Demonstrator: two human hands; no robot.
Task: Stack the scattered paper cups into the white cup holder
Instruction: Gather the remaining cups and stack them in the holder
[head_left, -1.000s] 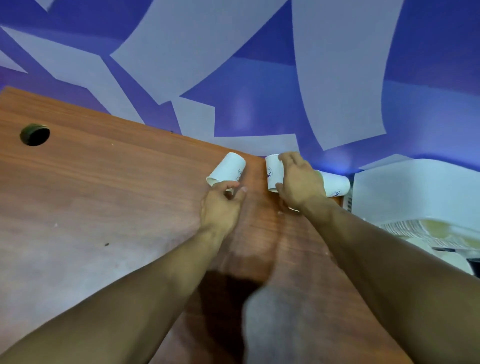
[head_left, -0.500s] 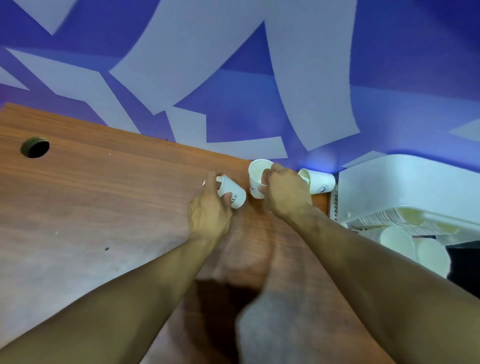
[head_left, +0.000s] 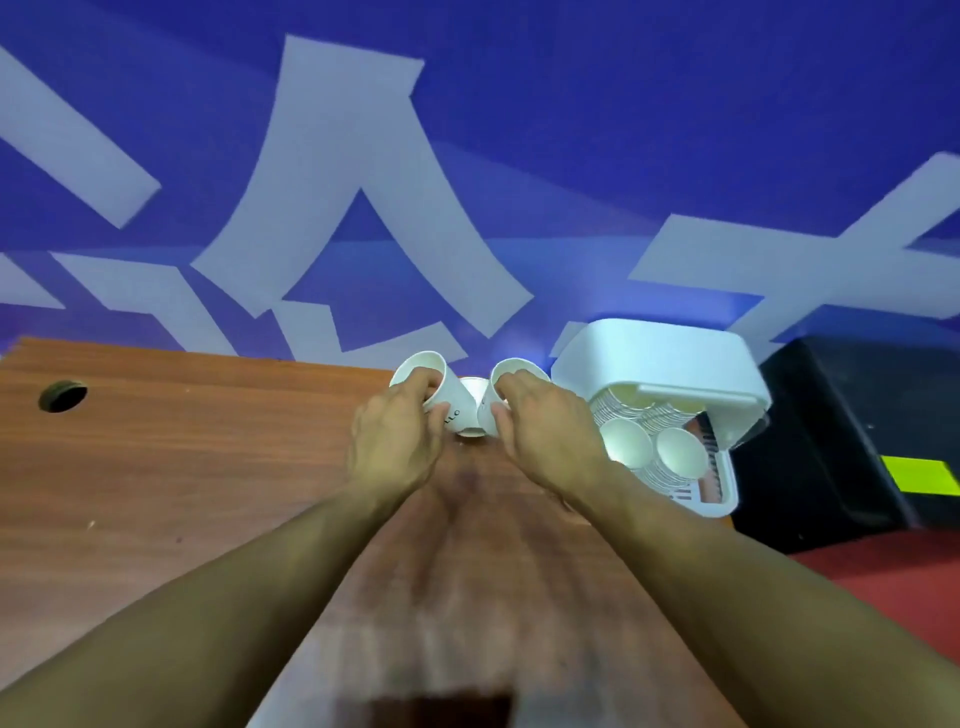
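Mid-frame, the left hand (head_left: 400, 447) grips one paper cup (head_left: 423, 371), the right hand (head_left: 545, 436) a second cup (head_left: 519, 370); a third cup (head_left: 470, 405) maybe sits between. Slip them together straight, then reach right to the white cup holder (head_left: 660, 358).

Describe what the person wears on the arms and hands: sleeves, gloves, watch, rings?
Nothing worn shows. The left hand and right hand are ungloved, no rings visible; the left forearm and right forearm are bare to the frame edge: no sleeve, watch or band.
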